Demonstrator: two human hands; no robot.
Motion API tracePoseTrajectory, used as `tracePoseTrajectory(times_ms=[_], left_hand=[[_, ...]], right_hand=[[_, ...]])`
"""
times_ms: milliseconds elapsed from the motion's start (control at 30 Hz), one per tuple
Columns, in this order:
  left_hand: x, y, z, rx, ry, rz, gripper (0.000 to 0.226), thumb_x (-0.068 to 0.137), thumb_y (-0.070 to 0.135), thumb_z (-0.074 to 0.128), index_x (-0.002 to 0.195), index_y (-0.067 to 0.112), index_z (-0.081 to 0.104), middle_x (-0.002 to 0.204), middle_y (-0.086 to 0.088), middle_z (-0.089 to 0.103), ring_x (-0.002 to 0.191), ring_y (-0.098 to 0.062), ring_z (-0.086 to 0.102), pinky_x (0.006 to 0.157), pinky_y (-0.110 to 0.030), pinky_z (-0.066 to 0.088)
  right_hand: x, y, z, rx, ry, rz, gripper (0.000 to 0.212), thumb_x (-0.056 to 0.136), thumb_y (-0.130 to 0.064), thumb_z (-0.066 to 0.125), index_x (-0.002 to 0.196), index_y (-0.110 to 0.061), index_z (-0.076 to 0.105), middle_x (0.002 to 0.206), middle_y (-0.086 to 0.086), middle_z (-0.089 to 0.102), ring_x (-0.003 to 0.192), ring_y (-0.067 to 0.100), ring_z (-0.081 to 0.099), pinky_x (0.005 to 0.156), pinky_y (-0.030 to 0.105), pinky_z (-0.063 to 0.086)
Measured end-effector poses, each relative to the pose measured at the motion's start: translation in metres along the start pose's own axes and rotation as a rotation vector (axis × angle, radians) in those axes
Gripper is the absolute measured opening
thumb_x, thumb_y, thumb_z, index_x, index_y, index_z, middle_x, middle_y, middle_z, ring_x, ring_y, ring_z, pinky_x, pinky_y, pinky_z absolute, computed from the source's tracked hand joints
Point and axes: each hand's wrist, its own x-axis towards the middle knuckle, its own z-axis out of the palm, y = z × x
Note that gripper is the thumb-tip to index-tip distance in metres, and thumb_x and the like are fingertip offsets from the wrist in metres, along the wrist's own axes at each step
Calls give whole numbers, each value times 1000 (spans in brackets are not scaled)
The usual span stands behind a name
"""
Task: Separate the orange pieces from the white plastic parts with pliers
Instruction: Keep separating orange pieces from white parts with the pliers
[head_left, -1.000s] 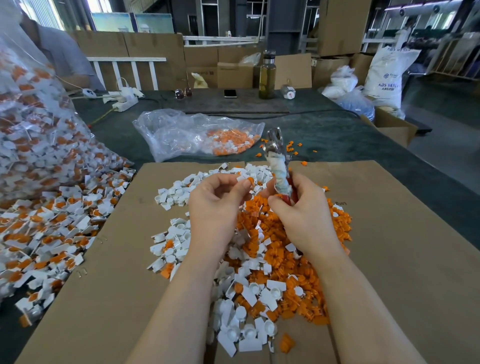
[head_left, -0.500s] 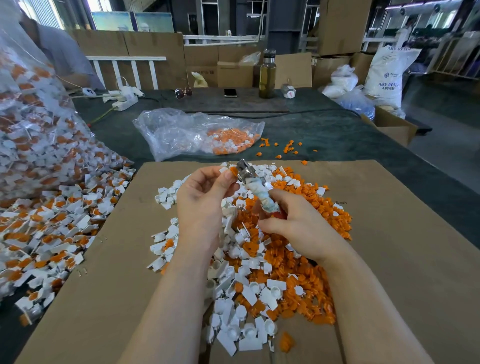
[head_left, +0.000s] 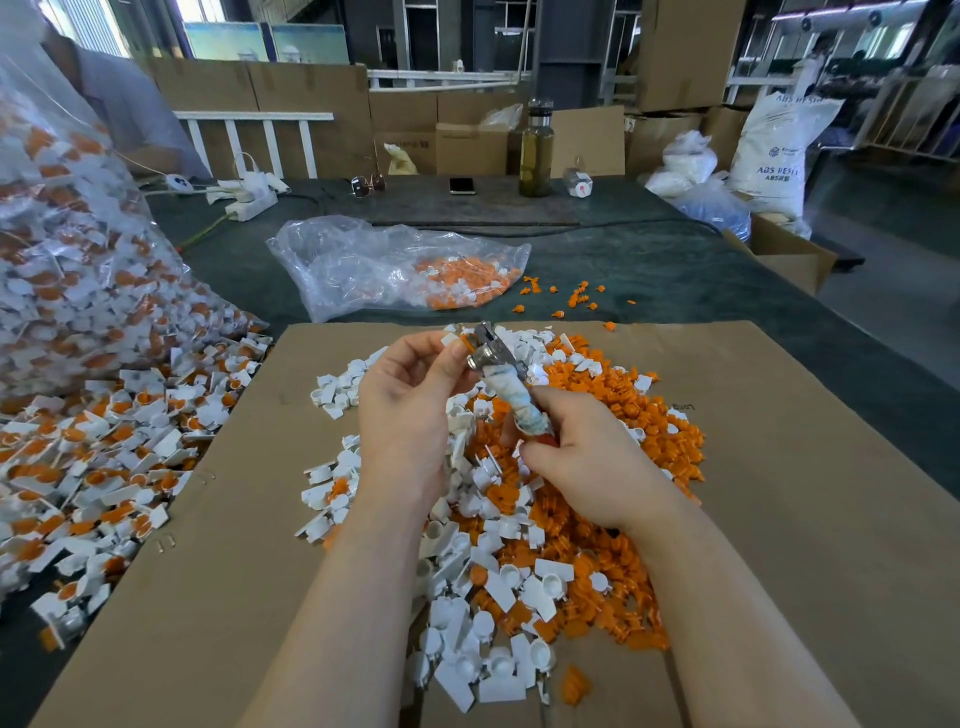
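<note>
My right hand grips the cloth-wrapped handles of the pliers, whose metal jaws point up and left. My left hand pinches a white plastic part with an orange piece right at the jaws. Both hands hover over a mixed pile on the cardboard sheet: loose orange pieces mostly to the right, white plastic parts mostly to the left and front.
A heap of unseparated white-and-orange parts spills from a big clear bag at the left. A smaller clear bag with orange pieces lies behind the cardboard. A bottle, phone, glasses and power strip stand far back.
The pliers have tilted from upright to pointing up-left and dropped toward my left hand. My left hand rose and now holds a part at the jaws.
</note>
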Motion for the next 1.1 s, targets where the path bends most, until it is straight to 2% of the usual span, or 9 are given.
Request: tracePoseTrajectory(times_ms=[100, 233, 367, 433, 567, 733, 867, 967, 1100], left_hand=[[-1, 1, 1, -5, 0, 0, 11, 90, 0, 65, 84, 9, 68, 69, 6, 70, 61, -6, 64, 62, -18, 53], [-1, 2, 1, -13, -8, -18, 10, 90, 2, 65, 84, 9, 67, 71, 4, 70, 62, -7, 64, 63, -19, 53], [3, 8, -7, -49, 8, -120, 4, 90, 6, 66, 88, 9, 68, 78, -1, 73, 70, -10, 68, 70, -22, 57], [8, 13, -19, -153, 116, -209, 4, 89, 8, 67, 94, 9, 68, 82, -2, 77, 76, -11, 73, 70, -20, 58], [18, 22, -52, -442, 520, -377, 17, 89, 13, 68, 105, 6, 68, 87, -6, 78, 79, -11, 75, 68, -19, 59], [27, 26, -81, -851, 807, -351, 28, 100, 10, 54, 128, 4, 57, 98, -11, 74, 75, -12, 75, 65, -23, 61], [30, 28, -83, -984, 866, -270, 35, 104, 9, 46, 137, 0, 48, 95, -16, 72, 73, -15, 74, 64, -26, 61], [29, 28, -82, -1000, 876, -246, 30, 104, 8, 45, 131, -2, 53, 93, -14, 72, 62, -14, 73, 62, -26, 61], [28, 26, -83, -966, 832, -213, 27, 104, 8, 43, 125, 3, 59, 100, -9, 72, 73, -12, 72, 70, -24, 61]], right_hand=[[0, 1, 0, -42, 8, -4, 14, 85, -7, 57, 86, -20, 61, 67, -10, 53, 54, 2, 48, 53, 28, 37], [1, 1, 2, -76, 35, -3, 13, 85, -11, 57, 85, -23, 60, 73, -8, 57, 64, 10, 53, 59, 37, 46], [1, 2, 7, -137, 83, -13, 8, 84, -19, 57, 89, -24, 60, 73, -9, 58, 65, 10, 54, 56, 33, 45], [2, 5, 7, -166, 134, -4, 9, 83, -20, 58, 92, -23, 60, 74, -8, 59, 65, 12, 56, 55, 34, 47], [3, 12, 3, -174, 247, 47, 4, 86, -21, 61, 89, -20, 59, 69, -5, 58, 59, 13, 53, 50, 33, 41], [4, 18, -1, -215, 352, 142, 19, 89, -28, 61, 74, -30, 49, 58, -10, 49, 49, 6, 45, 47, 22, 29], [6, 22, -3, -190, 386, 212, 24, 90, -27, 61, 69, -25, 49, 55, -7, 50, 47, 9, 45, 47, 24, 30], [6, 22, -5, -224, 402, 235, 27, 89, -28, 61, 66, -25, 47, 57, -7, 51, 49, 9, 45, 46, 23, 28], [7, 24, -4, -325, 334, 257, 28, 89, -31, 61, 66, -29, 45, 61, -8, 52, 51, 8, 49, 45, 21, 29]])
